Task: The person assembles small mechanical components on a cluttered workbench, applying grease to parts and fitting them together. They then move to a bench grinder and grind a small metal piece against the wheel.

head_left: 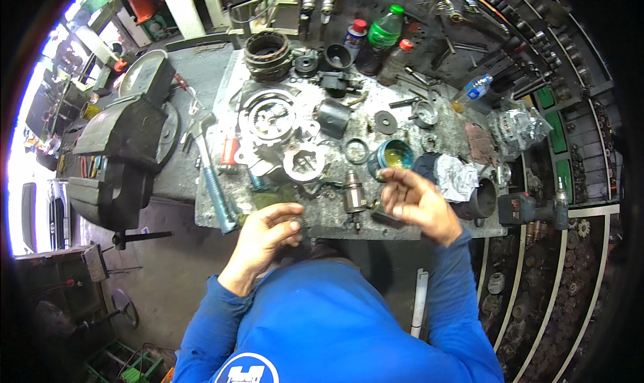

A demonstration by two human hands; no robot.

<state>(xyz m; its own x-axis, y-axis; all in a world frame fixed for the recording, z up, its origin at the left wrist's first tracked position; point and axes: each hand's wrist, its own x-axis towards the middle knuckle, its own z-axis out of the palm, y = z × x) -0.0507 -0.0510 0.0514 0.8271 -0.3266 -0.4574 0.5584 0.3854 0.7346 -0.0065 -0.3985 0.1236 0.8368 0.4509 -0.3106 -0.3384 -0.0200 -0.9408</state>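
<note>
Blue-sleeved right hand point(426, 207) half-spread near a teal jar point(380, 156), left hand point(261, 241) loosely uncurled

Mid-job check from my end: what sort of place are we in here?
Probably a mechanical repair workshop: a large bench vise stands at the left, a blue-handled hammer lies among loose metal parts on the bench, and the shelves at the right hold many more parts.

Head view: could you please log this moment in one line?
left hand: near bench edge | right hand: near blue tin | between: metal cylindrical part
</note>
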